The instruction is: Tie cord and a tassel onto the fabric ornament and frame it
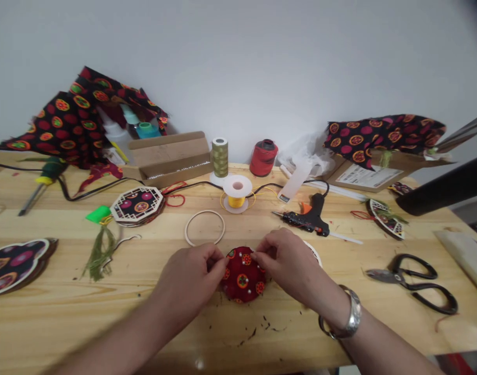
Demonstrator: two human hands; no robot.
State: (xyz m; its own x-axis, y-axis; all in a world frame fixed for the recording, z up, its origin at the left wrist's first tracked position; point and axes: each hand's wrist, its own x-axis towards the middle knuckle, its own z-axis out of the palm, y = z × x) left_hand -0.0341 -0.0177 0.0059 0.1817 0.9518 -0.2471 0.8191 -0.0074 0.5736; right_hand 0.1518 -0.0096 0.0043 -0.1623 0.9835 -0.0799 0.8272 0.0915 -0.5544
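Note:
A round dark-red patterned fabric piece (244, 284) with small white beads lies on the wooden table in front of me. My left hand (201, 271) has its thumb and forefinger pinched at the piece's upper left edge. At the upper right edge, my right hand (279, 260) pinches too, its fingertips on the fabric by a bead. Whether a small bead is between those fingertips cannot be made out. A thin wooden ring (187, 229) lies just beyond my left hand. Partly hidden behind my right hand is a white-edged piece (314, 253).
Black-handled scissors (402, 277) lie at the right, a glue gun (311, 219) beyond my right hand. Yellow thread (237, 201), green thread (220, 161) and red thread (263, 159) stand toward the wall. An octagonal ornament (139, 205) and a screwdriver (34, 197) are at the left.

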